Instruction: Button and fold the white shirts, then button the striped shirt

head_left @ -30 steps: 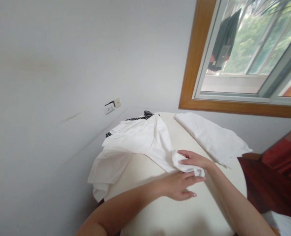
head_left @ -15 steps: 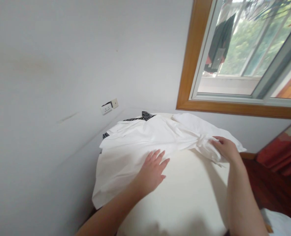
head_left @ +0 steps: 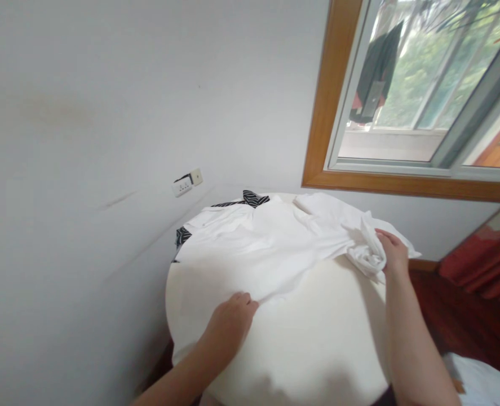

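A white shirt [head_left: 270, 242] lies spread and wrinkled over the far half of a round cream-coloured table [head_left: 309, 338]. My left hand [head_left: 235, 316] is closed on the near edge of the shirt, where the fabric pulls taut toward the fingers. On the right, my right hand [head_left: 393, 248] grips a bunched, rolled-up part of the same shirt, its fingertips partly hidden behind the cloth. Black fabric with white stripes [head_left: 255, 198] shows from under the shirt at the far edge and at the left.
A pale wall [head_left: 106, 141] borders the table on the left and behind, with a white socket [head_left: 182, 186] on it. Right of that is a wood-framed window [head_left: 402, 181]. A red curtain [head_left: 482, 259] hangs at the right, and white cloth [head_left: 486, 375] lies low at the lower right.
My left hand was flat with fingers spread; it has moved toward me and closed on the shirt's edge. The bunched part at my right hand has turned upward a little.
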`<state>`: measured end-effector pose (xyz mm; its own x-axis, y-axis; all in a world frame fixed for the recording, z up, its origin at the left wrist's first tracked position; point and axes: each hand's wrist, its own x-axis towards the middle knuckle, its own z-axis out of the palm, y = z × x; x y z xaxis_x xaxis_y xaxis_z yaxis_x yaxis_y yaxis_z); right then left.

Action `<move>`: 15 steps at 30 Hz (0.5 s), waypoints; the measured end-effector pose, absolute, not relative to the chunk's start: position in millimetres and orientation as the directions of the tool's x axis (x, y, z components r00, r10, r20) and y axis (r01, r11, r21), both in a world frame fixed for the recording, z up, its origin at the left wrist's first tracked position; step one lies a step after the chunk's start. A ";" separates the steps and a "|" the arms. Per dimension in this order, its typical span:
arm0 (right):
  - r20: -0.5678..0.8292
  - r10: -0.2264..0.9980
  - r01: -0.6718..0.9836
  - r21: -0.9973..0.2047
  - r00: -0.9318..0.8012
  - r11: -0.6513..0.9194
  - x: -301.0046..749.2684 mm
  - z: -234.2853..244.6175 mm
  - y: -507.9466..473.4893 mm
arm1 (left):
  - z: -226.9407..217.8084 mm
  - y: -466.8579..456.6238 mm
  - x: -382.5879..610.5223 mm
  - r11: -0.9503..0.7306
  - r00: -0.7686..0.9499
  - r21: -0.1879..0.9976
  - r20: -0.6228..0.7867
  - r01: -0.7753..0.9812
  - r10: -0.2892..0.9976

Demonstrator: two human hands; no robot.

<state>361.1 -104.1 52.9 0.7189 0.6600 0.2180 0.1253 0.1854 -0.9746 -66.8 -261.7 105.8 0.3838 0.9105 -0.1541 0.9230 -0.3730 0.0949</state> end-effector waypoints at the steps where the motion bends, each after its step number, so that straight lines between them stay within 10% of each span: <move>1: 0.236 0.649 0.143 -0.971 0.723 0.194 358.4 52.8 -103.7 | 105.1 -263.9 -60.9 -0.411 0.426 0.124 -0.146 0.903 0.893; 15: 0.602 0.670 0.609 -0.744 0.434 0.274 296.8 53.7 -104.3 | 88.4 -261.2 28.8 -0.837 0.924 0.463 0.090 0.292 0.372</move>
